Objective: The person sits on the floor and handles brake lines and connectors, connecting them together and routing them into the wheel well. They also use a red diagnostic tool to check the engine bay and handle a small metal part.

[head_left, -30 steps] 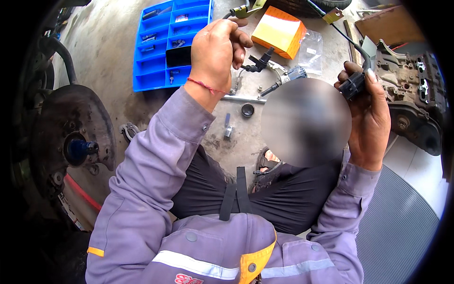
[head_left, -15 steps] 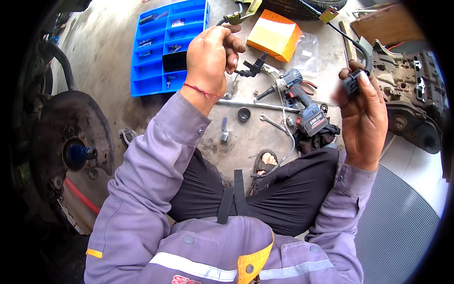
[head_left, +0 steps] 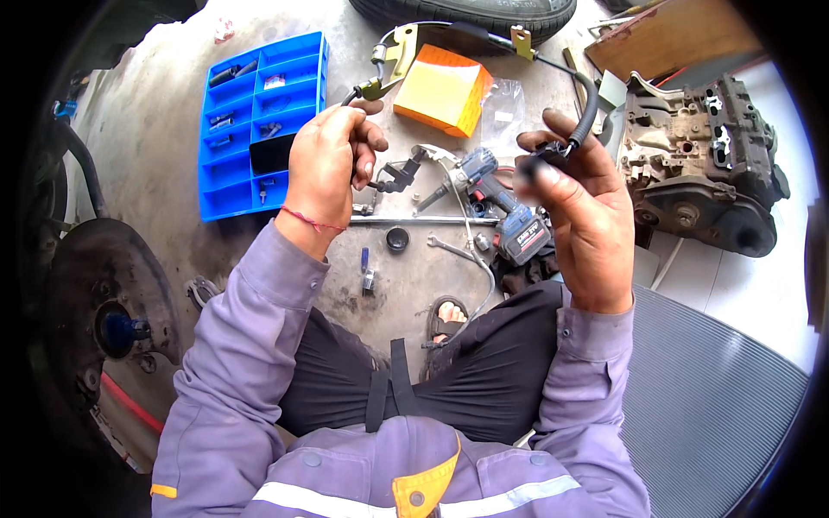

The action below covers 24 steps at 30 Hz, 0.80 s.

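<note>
Left grip (head_left: 324, 162) is closed around the cable (head_left: 553, 66), with its fingers curled; from my remote place I cannot see inside this fist. Right grip (head_left: 591, 220) pinches the black connector (head_left: 546, 157) between thumb and fingers; one end of this connector is blurred for me. I see the cable make an arc beyond both grips, with yellowish metal brackets (head_left: 400, 53) on it and a black corrugated sleeve (head_left: 589, 112) just above the right grip. Black sensor (head_left: 400, 175) is just to the right of the left grip. Between the two grips, farther from me, stands the orange box (head_left: 439, 91); nearer, the cordless power tool (head_left: 504, 199) lies on the floor (head_left: 341, 259). I find the blue compartment tray (head_left: 226, 177) to the left of the left grip, and the engine block (head_left: 669, 129) to the right of the right grip.
</note>
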Available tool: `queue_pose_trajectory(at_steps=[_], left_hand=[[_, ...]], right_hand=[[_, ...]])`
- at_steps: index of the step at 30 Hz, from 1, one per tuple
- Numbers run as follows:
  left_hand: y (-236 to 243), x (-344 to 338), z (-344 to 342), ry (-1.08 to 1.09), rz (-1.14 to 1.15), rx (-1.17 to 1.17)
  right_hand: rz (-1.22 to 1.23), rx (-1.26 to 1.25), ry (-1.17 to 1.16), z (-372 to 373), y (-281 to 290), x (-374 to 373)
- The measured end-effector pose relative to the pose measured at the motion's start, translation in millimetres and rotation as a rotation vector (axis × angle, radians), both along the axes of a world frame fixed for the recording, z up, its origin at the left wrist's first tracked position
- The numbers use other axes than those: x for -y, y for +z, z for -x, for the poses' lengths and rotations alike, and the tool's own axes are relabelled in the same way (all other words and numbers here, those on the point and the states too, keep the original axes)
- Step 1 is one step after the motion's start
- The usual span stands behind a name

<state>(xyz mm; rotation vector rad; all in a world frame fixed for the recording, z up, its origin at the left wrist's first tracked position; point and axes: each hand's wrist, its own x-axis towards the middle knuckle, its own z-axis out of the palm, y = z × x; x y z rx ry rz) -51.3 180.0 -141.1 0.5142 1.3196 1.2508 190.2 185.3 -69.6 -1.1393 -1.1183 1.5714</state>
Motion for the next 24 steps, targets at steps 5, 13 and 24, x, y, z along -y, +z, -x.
queue_pose_trajectory(at_steps=[5, 13, 24], left_hand=[[3, 7, -3, -0.31, 0.009, -0.216], [-28, 19, -23, -0.505, -0.181, -0.819], [34, 19, -36, -0.316, -0.36, -0.138]], right_hand=[[-0.131, 0.127, 0.021, -5, -5, -5], [-0.107, -0.142, 0.13, -30, 0, -6], [0.003, 0.237, 0.208, 16, -8, 8]])
